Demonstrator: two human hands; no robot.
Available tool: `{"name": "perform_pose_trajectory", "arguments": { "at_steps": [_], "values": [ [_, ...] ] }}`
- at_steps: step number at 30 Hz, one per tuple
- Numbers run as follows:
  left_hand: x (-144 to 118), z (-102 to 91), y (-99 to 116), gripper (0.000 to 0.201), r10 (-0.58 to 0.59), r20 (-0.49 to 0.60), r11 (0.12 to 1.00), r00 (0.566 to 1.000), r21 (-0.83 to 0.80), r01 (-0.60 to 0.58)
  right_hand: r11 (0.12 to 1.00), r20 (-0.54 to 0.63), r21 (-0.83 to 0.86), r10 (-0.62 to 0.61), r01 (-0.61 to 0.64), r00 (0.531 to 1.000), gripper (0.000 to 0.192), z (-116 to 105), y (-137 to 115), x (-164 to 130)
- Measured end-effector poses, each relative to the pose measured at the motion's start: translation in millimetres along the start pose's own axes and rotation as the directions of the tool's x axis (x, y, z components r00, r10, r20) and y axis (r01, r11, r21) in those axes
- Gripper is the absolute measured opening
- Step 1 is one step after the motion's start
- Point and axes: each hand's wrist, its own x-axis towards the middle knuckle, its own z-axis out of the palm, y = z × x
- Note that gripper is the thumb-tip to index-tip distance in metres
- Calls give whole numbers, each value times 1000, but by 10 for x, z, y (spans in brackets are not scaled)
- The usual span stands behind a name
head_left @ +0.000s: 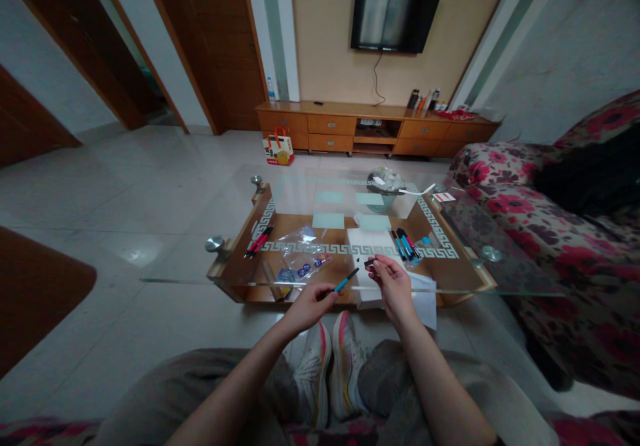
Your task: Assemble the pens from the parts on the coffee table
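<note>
Obs., head view. Left hand (311, 305) holds blue pen (346, 279): slim barrel, blue body w/ black tip end. Fingers clamped on lower end of barrel. Long axis diagonal; black tip points up and to the right, toward right hand (393, 285). Pen sits above near edge of glass worktop (200, 259), between the two hands, not touching the glass as far as visible.

Right hand holds small black cap (369, 262) pinched betw. thumb and fingertips, just beside pen tip but apart from it. Cap too small to tell its direction.

Nearby on worktop: group of blue pens (406, 245) right of white paper (373, 243); red pens (259, 241) at left; clear plastic bag (303, 254) w/ blue items, centre-left. Person's shoes (330, 366) on floor below, seen between the knees.
</note>
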Motion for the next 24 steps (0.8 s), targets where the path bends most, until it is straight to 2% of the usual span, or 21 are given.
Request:
{"name": "perform_pose_trajectory", "arguments": {
  "at_steps": [6,24],
  "values": [
    [-2,3,-1,38,13,-17,999,1000,33,-12,996,4,-90,-18,18,1000,39,1,-26,-10],
    [1,6,-12,36,-3,6,1000,1000,12,3,989,81,-143,-13,25,997,35,20,-37,-31]
  ]
}}
